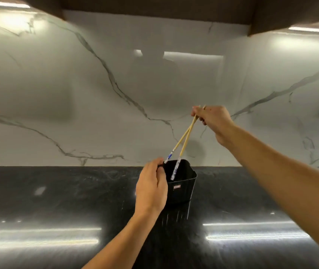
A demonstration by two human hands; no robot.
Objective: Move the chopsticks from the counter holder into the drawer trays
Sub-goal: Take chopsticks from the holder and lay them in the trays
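Two chopsticks (183, 138) pinched by right hand (214, 119) — tips over one black holder (181, 183), left hand (150, 187) gripping its rim

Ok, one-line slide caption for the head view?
Right hand pinches two chopsticks, patterned ends at the mouth of the black holder gripped by the left hand.

Single small rectangular label (177, 186) on front wall of black holder (186, 194), a little below the rim. Pale marks inside a thin frame; too small and blurred to read. Nothing legible elsewhere: no brand, number or sign to be made out.
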